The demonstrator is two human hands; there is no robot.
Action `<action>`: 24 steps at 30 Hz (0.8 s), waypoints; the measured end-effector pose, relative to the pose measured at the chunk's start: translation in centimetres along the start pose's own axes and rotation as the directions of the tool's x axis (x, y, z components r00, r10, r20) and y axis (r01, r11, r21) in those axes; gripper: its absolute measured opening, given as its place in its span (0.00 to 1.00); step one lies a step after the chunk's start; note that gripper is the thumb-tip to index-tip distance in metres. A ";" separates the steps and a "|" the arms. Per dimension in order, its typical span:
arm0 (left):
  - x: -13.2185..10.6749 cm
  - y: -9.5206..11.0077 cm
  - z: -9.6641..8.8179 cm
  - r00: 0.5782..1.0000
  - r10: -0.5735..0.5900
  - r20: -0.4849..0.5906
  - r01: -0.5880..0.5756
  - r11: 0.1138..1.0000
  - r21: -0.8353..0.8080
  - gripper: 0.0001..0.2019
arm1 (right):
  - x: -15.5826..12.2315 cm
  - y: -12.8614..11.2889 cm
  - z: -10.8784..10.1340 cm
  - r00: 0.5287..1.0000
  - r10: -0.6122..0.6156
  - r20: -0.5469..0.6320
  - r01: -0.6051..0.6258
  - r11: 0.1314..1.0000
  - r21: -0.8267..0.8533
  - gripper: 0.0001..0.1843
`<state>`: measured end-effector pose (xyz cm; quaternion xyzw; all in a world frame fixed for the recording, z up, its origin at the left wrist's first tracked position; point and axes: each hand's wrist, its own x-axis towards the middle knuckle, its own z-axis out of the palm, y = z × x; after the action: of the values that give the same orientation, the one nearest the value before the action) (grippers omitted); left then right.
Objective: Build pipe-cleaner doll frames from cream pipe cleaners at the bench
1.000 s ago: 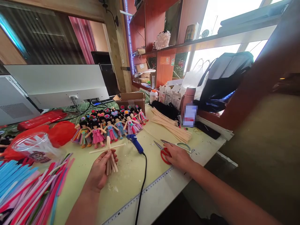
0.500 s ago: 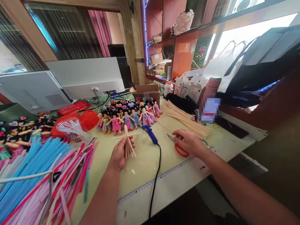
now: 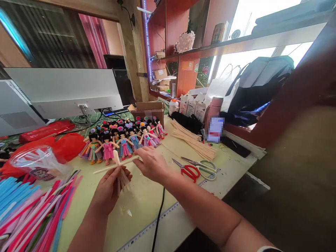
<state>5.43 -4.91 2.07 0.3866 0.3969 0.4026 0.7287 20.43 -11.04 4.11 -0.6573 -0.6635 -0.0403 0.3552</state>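
My left hand (image 3: 109,189) is closed around a beige pipe-cleaner doll frame (image 3: 117,159), a cross shape with several legs hanging down. My right hand (image 3: 153,163) has its thumb and fingers pinched at the end of the frame's right arm. Just behind the frame stand finished dolls (image 3: 124,144) with black hair and colourful skirts. To the right of my right hand lie red-handled scissors (image 3: 191,172) and pale green-handled scissors (image 3: 209,170). A black cord (image 3: 159,217) runs toward the near edge; the blue glue gun is hidden behind my right hand.
Coloured pipe cleaners (image 3: 39,213) lie at the left beside a clear plastic tub (image 3: 43,166). Beige strips (image 3: 195,140), a pink bottle (image 3: 215,106) and a phone (image 3: 235,146) are at the right. Monitors (image 3: 65,87) and a cardboard box (image 3: 149,109) stand behind. A ruler (image 3: 141,233) lies near the front.
My right hand has left the red scissors and moved left to the frame's right arm. My left hand still holds the frame. The view has swung right.
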 end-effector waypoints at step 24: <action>0.2 -0.1 -0.5 0.998 -0.033 -0.053 0.037 0.997 0.071 0.06 | -0.6 0.3 2.9 0.995 0.078 -0.063 -0.049 0.927 0.371 0.08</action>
<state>5.08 -4.61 1.77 0.3951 0.4365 0.3852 0.7106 19.35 -9.99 1.48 -0.5981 -0.6233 0.0713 0.4987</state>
